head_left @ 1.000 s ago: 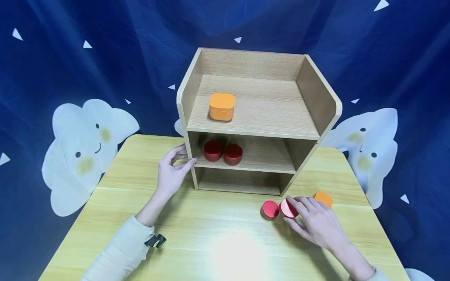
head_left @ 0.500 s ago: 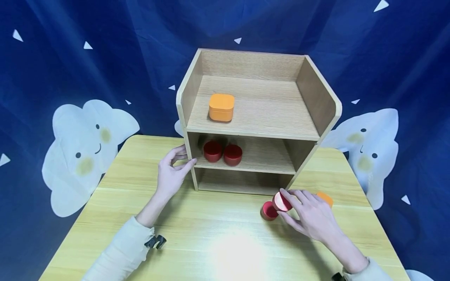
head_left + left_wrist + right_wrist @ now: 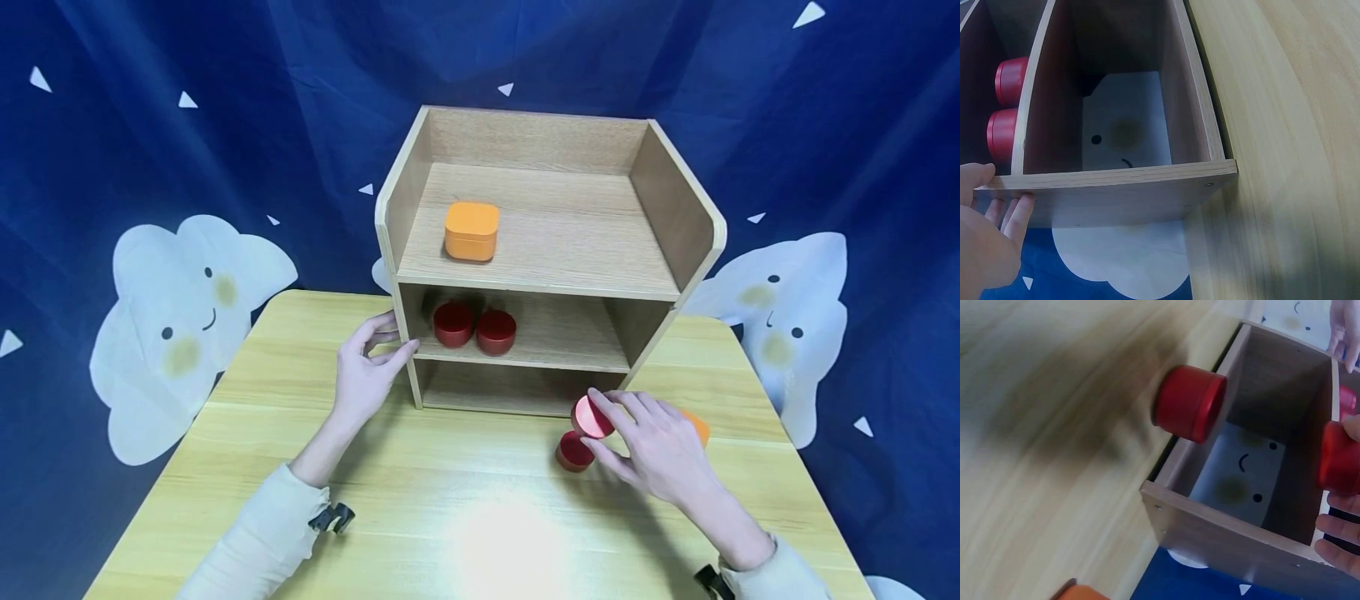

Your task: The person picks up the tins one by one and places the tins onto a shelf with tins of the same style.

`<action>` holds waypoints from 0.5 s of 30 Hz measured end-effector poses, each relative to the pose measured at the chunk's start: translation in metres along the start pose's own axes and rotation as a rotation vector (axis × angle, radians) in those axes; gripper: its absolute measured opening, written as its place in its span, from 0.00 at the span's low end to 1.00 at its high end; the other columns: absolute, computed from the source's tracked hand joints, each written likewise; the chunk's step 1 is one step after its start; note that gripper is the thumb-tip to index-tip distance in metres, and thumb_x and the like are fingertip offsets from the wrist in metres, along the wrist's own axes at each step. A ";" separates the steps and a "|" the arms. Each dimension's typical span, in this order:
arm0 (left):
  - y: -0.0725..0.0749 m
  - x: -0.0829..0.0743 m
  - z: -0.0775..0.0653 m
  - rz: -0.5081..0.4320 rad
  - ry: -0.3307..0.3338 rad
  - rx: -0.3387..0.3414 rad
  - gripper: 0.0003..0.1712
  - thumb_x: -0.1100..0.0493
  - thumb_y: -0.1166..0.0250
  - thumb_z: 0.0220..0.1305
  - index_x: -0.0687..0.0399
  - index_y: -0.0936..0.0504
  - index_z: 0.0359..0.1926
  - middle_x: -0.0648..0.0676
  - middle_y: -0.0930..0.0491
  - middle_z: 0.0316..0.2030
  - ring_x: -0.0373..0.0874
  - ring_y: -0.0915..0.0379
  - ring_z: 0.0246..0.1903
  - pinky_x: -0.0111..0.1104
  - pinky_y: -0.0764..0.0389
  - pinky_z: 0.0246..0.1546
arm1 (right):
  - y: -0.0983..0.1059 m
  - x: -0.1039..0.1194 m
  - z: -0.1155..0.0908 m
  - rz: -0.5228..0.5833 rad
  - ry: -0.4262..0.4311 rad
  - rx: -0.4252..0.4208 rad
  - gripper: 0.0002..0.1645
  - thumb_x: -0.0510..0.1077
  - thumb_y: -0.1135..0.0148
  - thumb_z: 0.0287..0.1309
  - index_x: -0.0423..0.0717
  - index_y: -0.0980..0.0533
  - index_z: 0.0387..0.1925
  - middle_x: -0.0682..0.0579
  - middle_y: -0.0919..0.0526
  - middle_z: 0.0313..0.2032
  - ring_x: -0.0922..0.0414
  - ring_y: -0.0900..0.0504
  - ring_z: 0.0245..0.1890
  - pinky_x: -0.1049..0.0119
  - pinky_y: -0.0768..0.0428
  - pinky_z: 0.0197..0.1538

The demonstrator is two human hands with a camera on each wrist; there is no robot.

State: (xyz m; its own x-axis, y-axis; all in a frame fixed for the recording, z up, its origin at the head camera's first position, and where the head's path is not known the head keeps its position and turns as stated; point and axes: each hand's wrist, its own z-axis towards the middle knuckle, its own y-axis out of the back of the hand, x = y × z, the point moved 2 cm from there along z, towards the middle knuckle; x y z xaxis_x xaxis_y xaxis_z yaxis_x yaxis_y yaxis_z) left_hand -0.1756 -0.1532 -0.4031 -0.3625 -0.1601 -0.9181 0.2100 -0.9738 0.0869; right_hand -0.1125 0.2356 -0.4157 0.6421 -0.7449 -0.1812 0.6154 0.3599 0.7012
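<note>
The right hand (image 3: 660,452) pinches a red tin (image 3: 592,418), likely light, stiff and slick, best held round its wall; the left hand (image 3: 363,377) grips the shelf (image 3: 558,208).

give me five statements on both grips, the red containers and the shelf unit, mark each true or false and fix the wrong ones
1. The right-hand grip holds a red container. True.
2. The left-hand grip pinches the edge of the shelf unit. True.
3. Every red container is on the shelf unit. False: besides the held one, another red container stands on the table.
4. Two red containers stand on the middle shelf. True.
5. Nothing orange stands on the shelf unit. False: an orange box stands on the top shelf.
</note>
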 end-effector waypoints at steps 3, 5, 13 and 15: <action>0.000 0.001 0.000 0.001 0.005 0.000 0.27 0.75 0.26 0.59 0.67 0.18 0.61 0.69 0.15 0.56 0.30 0.18 0.44 0.23 0.09 0.43 | 0.001 0.001 0.007 0.002 0.005 -0.031 0.36 0.68 0.49 0.74 0.45 0.16 0.59 0.46 0.11 0.41 0.47 0.12 0.32 0.54 0.15 0.25; 0.000 0.001 0.000 0.002 0.008 0.000 0.27 0.75 0.26 0.59 0.67 0.18 0.61 0.69 0.15 0.56 0.30 0.18 0.44 0.23 0.09 0.43 | 0.001 0.002 0.011 0.000 0.001 -0.036 0.36 0.69 0.49 0.73 0.46 0.16 0.59 0.46 0.11 0.41 0.46 0.12 0.33 0.54 0.14 0.26; 0.000 0.001 0.000 0.001 0.018 0.004 0.28 0.75 0.26 0.60 0.67 0.18 0.62 0.68 0.16 0.57 0.30 0.18 0.45 0.24 0.08 0.43 | 0.002 0.004 0.025 0.004 -0.018 -0.060 0.38 0.71 0.50 0.73 0.46 0.15 0.59 0.48 0.11 0.41 0.48 0.13 0.32 0.55 0.16 0.24; 0.000 0.001 0.000 -0.001 0.018 0.005 0.28 0.75 0.26 0.60 0.67 0.19 0.62 0.68 0.16 0.57 0.30 0.18 0.45 0.24 0.08 0.44 | 0.002 0.005 0.029 0.005 -0.022 -0.065 0.39 0.71 0.51 0.74 0.45 0.15 0.58 0.48 0.11 0.41 0.48 0.13 0.33 0.55 0.16 0.25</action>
State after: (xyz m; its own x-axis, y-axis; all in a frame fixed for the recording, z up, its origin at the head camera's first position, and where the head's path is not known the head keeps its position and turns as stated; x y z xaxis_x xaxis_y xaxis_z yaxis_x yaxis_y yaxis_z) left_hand -0.1759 -0.1538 -0.4040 -0.3462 -0.1558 -0.9251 0.2048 -0.9749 0.0876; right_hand -0.1210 0.2166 -0.3951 0.6354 -0.7550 -0.1621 0.6409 0.3986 0.6560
